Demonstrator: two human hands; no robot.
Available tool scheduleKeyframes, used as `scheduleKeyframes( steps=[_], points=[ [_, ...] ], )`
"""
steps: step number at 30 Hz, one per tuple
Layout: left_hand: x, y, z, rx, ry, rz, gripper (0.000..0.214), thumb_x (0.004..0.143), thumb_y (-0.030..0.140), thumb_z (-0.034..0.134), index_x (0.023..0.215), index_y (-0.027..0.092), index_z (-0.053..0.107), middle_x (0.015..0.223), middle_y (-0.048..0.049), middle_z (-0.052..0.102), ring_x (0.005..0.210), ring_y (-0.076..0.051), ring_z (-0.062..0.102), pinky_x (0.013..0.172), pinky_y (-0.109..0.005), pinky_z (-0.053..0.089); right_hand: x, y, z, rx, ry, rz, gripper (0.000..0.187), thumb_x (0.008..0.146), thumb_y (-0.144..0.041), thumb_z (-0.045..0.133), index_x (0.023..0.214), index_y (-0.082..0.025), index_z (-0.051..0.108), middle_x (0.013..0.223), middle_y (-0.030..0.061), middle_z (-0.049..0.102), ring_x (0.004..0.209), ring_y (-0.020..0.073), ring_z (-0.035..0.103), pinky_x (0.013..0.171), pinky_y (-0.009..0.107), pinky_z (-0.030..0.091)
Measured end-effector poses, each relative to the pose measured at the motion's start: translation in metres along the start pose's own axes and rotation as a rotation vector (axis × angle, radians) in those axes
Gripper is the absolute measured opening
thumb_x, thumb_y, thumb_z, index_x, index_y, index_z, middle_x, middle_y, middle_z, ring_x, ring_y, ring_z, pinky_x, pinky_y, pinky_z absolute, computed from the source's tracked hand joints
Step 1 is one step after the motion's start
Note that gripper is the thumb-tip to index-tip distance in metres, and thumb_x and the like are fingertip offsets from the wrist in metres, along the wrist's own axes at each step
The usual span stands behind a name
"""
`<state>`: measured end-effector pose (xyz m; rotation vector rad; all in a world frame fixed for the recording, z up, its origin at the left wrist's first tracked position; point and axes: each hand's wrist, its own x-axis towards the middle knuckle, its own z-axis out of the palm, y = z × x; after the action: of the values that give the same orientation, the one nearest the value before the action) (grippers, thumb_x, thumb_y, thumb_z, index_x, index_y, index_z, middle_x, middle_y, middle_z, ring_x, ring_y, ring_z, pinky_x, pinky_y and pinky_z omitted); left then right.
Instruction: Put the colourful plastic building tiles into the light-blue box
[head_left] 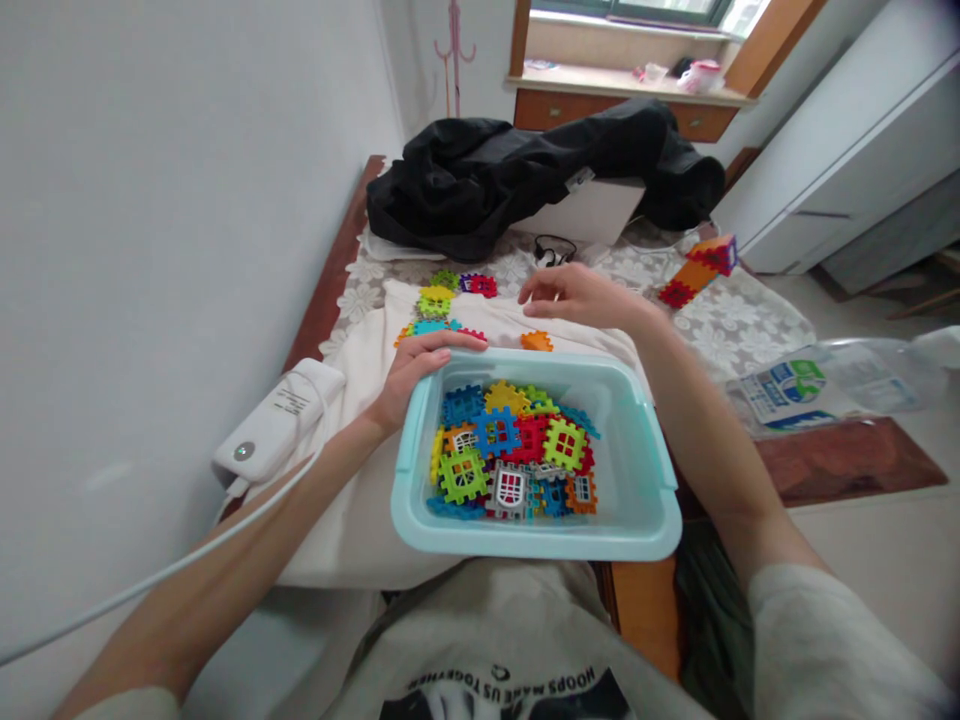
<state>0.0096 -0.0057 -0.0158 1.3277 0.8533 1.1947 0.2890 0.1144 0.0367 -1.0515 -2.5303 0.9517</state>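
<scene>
One pale blue tub [643, 452] heaped with interlocking tiles [510, 450], too many to count. One black jacket [525, 165]. One white power bank [279, 420]. Two hands.

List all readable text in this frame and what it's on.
"HOOPS MAKE US TOGETHER", seen upside down, partly cut off: on the person's shirt.
Blue-green print on the plastic package: too blurred to read.
Small print on the white device: too small to read.

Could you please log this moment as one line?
left hand: on pale blue plastic bin rim | right hand: above white cloth, near orange block
</scene>
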Motion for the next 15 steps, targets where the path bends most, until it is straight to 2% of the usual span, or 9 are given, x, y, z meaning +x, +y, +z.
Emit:
scheduleKeyframes(
  steps=[2, 4, 6, 8, 11, 15],
  points=[
    [0.0, 0.001, 0.0, 0.002, 0.005, -0.007, 0.035, 0.082, 0.038, 0.071, 0.1, 0.014, 0.088, 0.102, -0.0116, 0.085, 0.09, -0.025, 0.078, 0.077, -0.032, 0.061, 0.008, 0.014, 0.01, -0.154, -0.166, 0.128, 0.04, 0.093, -0.048, 0.075, 0.12, -0.019, 0.075, 0.11, 0.0101, 0.079, 0.091, 0.0228, 0.07, 0.077, 0.032, 0.052],
    [0.0, 0.001, 0.001, 0.004, 0.009, -0.01, 0.034, 0.082, 0.038, 0.071, 0.1, 0.015, 0.088, 0.102, -0.0106, 0.086, 0.09, -0.025, 0.077, 0.077, -0.031, 0.061, 0.011, 0.018, 0.019, -0.251, -0.291, 0.226, 0.04, 0.091, -0.043, 0.077, 0.124, -0.021, 0.074, 0.118, 0.0104, 0.079, 0.097, 0.0252, 0.072, 0.08, 0.033, 0.052],
    [0.0, 0.001, 0.001, -0.006, 0.009, -0.005, 0.033, 0.082, 0.037, 0.071, 0.1, 0.016, 0.089, 0.104, -0.0103, 0.086, 0.091, -0.024, 0.077, 0.076, -0.03, 0.06, 0.01, 0.015, 0.024, -0.276, -0.348, 0.253, 0.038, 0.09, -0.041, 0.076, 0.123, -0.023, 0.075, 0.121, 0.0096, 0.079, 0.099, 0.0261, 0.072, 0.081, 0.034, 0.052],
    [0.0, 0.001, 0.0, -0.019, 0.001, -0.002, 0.033, 0.082, 0.037, 0.071, 0.1, 0.016, 0.089, 0.105, -0.0105, 0.086, 0.091, -0.024, 0.078, 0.075, -0.03, 0.06, 0.009, 0.011, 0.027, -0.258, -0.38, 0.21, 0.034, 0.091, -0.042, 0.075, 0.12, -0.024, 0.076, 0.119, 0.0087, 0.079, 0.097, 0.0258, 0.072, 0.081, 0.034, 0.052],
    [0.0, -0.001, 0.0, -0.02, -0.013, 0.009, 0.033, 0.083, 0.037, 0.07, 0.1, 0.016, 0.089, 0.107, -0.0112, 0.086, 0.092, -0.025, 0.078, 0.075, -0.03, 0.061, 0.012, 0.015, 0.031, -0.249, -0.315, 0.123, 0.041, 0.092, -0.042, 0.072, 0.13, -0.024, 0.072, 0.123, 0.0097, 0.077, 0.1, 0.0262, 0.072, 0.085, 0.035, 0.052],
    [0.0, -0.002, -0.001, -0.002, -0.01, 0.015, 0.034, 0.083, 0.038, 0.069, 0.101, 0.016, 0.088, 0.108, -0.0114, 0.086, 0.094, -0.026, 0.079, 0.076, -0.032, 0.062, 0.018, 0.025, 0.037, -0.308, -0.154, 0.095, 0.064, 0.089, -0.04, 0.075, 0.15, -0.023, 0.062, 0.148, 0.016, 0.063, 0.121, 0.0317, 0.067, 0.102, 0.04, 0.052]
  ],
)
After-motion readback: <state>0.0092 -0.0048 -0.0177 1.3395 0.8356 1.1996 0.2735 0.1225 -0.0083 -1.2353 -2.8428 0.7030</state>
